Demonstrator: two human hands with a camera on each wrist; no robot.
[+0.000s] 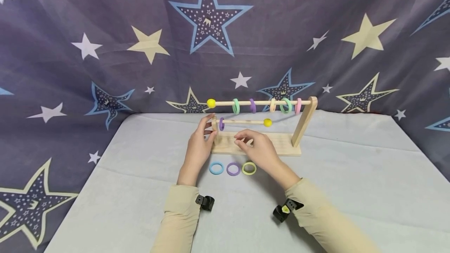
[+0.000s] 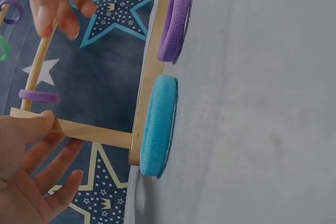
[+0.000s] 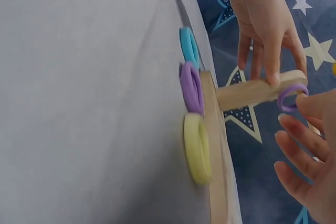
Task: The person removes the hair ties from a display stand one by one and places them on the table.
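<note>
My left hand [image 1: 199, 149] holds the short post [image 2: 94, 132] of a wooden two-rod stand between thumb and fingers. One purple hair tie [image 1: 221, 124] hangs on the lower rod [image 1: 244, 122], right beside that post. Over the base, below the lower rod in the head view, my right hand [image 1: 261, 149] has its fingers loosely bent and nothing between them. A blue hair tie [image 2: 159, 127], another purple hair tie [image 2: 175, 22] and a yellow hair tie [image 3: 196, 148] lie in a row on the table in front of the stand.
The upper rod [image 1: 261, 103] carries several hair ties in green, purple, peach and pink and ends in a yellow ball [image 1: 211, 103]. A second yellow ball [image 1: 268, 122] caps the lower rod. The tall post [image 1: 304, 122] rises at right; a starry cloth [image 1: 246, 65] hangs behind.
</note>
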